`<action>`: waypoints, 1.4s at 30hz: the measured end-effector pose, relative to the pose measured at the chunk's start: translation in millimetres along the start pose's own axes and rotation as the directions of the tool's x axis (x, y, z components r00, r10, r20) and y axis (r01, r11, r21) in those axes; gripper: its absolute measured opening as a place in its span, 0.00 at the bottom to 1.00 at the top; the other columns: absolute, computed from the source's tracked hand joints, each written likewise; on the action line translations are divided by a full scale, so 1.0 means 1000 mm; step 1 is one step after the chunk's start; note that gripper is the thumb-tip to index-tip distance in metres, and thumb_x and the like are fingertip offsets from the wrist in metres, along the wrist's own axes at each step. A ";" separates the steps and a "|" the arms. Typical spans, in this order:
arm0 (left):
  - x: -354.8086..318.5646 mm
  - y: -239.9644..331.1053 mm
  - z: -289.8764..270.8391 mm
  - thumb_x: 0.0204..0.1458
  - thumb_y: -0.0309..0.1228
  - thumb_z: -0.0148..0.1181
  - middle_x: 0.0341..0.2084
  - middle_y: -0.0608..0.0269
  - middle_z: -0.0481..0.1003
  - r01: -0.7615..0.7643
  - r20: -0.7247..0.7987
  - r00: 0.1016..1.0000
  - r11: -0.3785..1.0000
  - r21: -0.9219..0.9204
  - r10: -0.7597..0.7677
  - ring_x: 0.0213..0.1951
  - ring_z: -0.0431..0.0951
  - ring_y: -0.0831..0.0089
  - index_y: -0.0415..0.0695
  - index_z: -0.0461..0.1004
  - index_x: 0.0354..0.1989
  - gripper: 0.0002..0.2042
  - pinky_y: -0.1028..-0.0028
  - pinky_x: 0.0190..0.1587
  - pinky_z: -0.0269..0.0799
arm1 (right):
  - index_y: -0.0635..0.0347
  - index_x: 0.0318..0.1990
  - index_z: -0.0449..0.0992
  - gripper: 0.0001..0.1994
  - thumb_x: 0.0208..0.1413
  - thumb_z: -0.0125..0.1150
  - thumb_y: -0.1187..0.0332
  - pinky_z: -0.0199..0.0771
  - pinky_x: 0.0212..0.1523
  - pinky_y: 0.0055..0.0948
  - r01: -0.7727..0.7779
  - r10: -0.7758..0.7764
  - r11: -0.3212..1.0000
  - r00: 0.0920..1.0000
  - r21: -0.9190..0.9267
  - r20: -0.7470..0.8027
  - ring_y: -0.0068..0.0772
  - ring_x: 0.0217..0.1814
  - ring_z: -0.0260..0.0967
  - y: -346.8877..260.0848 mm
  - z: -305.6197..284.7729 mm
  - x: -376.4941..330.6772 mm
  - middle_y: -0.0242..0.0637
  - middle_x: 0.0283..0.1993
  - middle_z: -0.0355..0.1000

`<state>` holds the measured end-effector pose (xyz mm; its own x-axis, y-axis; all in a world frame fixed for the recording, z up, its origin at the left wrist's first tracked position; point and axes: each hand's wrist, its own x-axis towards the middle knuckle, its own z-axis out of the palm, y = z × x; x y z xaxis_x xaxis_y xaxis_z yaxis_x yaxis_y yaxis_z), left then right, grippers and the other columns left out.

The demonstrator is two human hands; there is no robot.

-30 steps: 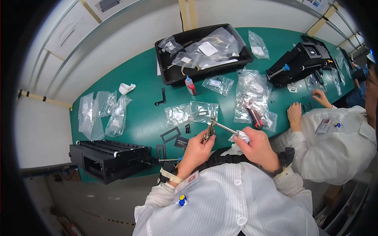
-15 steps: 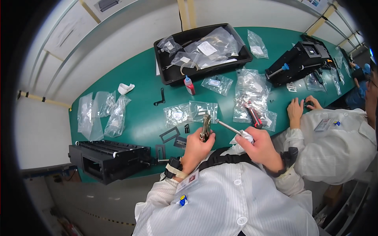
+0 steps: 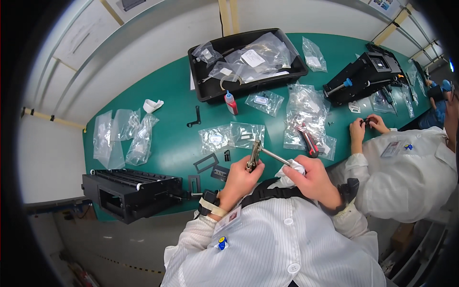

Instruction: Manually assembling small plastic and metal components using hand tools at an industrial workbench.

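My left hand (image 3: 242, 179) is closed around silver locking pliers (image 3: 254, 155), their jaws pointing up and away from me. In my right hand (image 3: 315, 179) is a slim metal rod (image 3: 276, 157), with a crumpled white wipe (image 3: 292, 169) wrapped about its near end. The rod's far tip reaches the jaws of the pliers; whether they grip it is too small to tell. Just left of my left hand lie a flat black frame (image 3: 205, 163), a small black plate (image 3: 220, 173) and a small black clip-like part (image 3: 227, 155). Under the pliers' far side are clear bags (image 3: 247, 134).
A black tray (image 3: 204, 93) of bagged parts stands at the back, near a red bottle (image 3: 231, 103). Red-handled pliers (image 3: 310, 143) lie on bags to the right. Black machine units sit left (image 3: 129, 193) and right (image 3: 366, 74). A co-worker's hands (image 3: 367, 125) hold a small dark part.
The rod's tip and the pliers' jaws have come together, where a small gap stood between them. At right, the co-worker's hands have lifted a small dark part.
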<state>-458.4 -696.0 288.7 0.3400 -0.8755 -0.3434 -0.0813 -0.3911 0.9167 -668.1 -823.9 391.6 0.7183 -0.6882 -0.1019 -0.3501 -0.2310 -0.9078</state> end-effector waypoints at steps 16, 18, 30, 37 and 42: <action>-0.014 0.026 -0.002 0.64 0.39 0.68 0.27 0.49 0.82 0.007 -0.027 1.000 0.997 0.079 -0.005 0.29 0.84 0.54 0.37 0.81 0.48 0.16 0.62 0.37 0.76 | 0.67 0.34 0.79 0.15 0.67 0.71 0.63 0.64 0.26 0.32 -0.044 0.044 0.999 0.999 0.028 0.000 0.22 0.24 0.63 0.010 0.004 -0.001 0.37 0.22 0.71; -0.014 0.028 -0.003 0.65 0.37 0.69 0.33 0.59 0.86 0.057 -0.010 0.998 0.988 0.146 -0.057 0.34 0.84 0.74 0.37 0.83 0.53 0.16 0.69 0.41 0.78 | 0.66 0.34 0.79 0.15 0.67 0.71 0.63 0.64 0.25 0.32 -0.037 0.037 0.999 0.999 0.013 -0.002 0.22 0.23 0.63 0.011 0.003 0.000 0.37 0.21 0.70; -0.013 0.020 0.002 0.63 0.38 0.70 0.30 0.49 0.85 -0.062 -0.063 0.996 0.993 0.102 0.069 0.32 0.86 0.50 0.37 0.81 0.48 0.16 0.60 0.39 0.79 | 0.66 0.33 0.78 0.14 0.65 0.72 0.65 0.66 0.25 0.35 0.093 -0.100 0.987 0.994 -0.131 -0.051 0.31 0.22 0.68 0.001 0.002 0.003 0.43 0.22 0.71; -0.011 0.023 0.001 0.63 0.38 0.70 0.27 0.46 0.83 -0.041 -0.066 0.997 0.988 0.148 0.051 0.31 0.85 0.48 0.36 0.80 0.46 0.15 0.58 0.38 0.78 | 0.65 0.33 0.76 0.16 0.64 0.74 0.63 0.70 0.26 0.40 -0.004 0.002 0.995 1.000 -0.102 -0.019 0.48 0.23 0.74 -0.004 -0.002 0.004 0.48 0.24 0.74; -0.008 0.029 0.002 0.63 0.39 0.70 0.28 0.43 0.82 -0.036 -0.063 0.997 0.988 0.152 0.046 0.33 0.85 0.42 0.35 0.80 0.43 0.16 0.55 0.38 0.78 | 0.62 0.36 0.75 0.13 0.60 0.75 0.65 0.73 0.29 0.44 0.117 -0.183 0.932 0.969 -0.343 -0.168 0.53 0.28 0.77 0.001 0.005 0.006 0.47 0.28 0.75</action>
<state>-465.6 -701.4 317.4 0.3941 -0.8729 -0.2877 -0.2347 -0.3982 0.8867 -661.1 -825.1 388.1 0.6587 -0.7400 0.1360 -0.4484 -0.5313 -0.7188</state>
